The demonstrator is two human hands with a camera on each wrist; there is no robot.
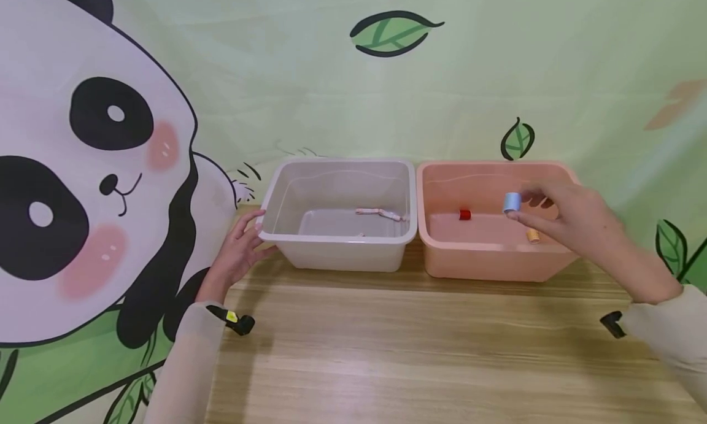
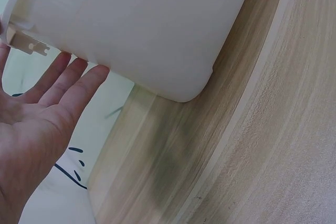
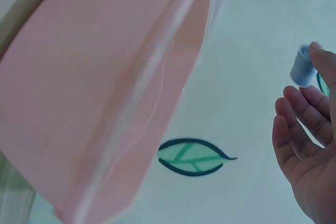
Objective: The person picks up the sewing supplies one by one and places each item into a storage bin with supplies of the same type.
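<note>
In the head view, my right hand (image 1: 580, 218) pinches a light blue thread spool (image 1: 512, 202) between thumb and fingers, above the pink bin (image 1: 497, 250). The right wrist view shows the same spool (image 3: 303, 66) at the thumb tip, with the other fingers loosely bent. Inside the pink bin lie a red spool (image 1: 465, 215) and a yellow-orange spool (image 1: 533, 236). My left hand (image 1: 234, 252) is at the left end of the white bin (image 1: 348, 255). Its fingers (image 2: 79, 85) are extended, with their tips against the bin's outer side below the rim.
Thin pink-and-white pieces (image 1: 390, 215) lie on the white bin's floor. Both bins stand side by side at the back of a wooden table (image 1: 386, 344). Close behind them hangs a green cloth (image 1: 265, 74) printed with a panda and leaves.
</note>
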